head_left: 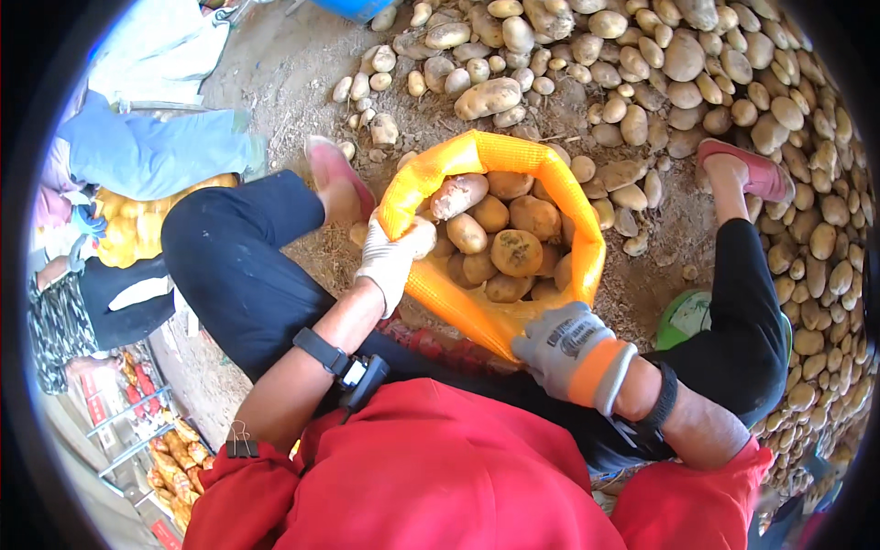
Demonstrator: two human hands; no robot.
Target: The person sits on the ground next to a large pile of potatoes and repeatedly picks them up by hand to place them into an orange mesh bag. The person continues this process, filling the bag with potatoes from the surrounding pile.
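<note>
An orange mesh sack (458,307) stands between my legs, its mouth spread wide and its rim folded over. Inside lie several brown potatoes (516,253), some with dirt on their skins. My left hand (389,259), in a white glove, grips the rim on the left side, its fingers partly over the edge. At the near right side of the mouth, my right hand (573,353) is closed on the sack's edge; its glove is grey with an orange band. The right fingertips are partly hidden by the glove's back and the mesh.
A large heap of loose potatoes (683,55) covers the ground ahead and to the right. A green container (687,316) sits by my right leg. Another person (101,302) is at the far left, near filled yellow sacks (128,225). A blue object (353,7) shows at the top edge.
</note>
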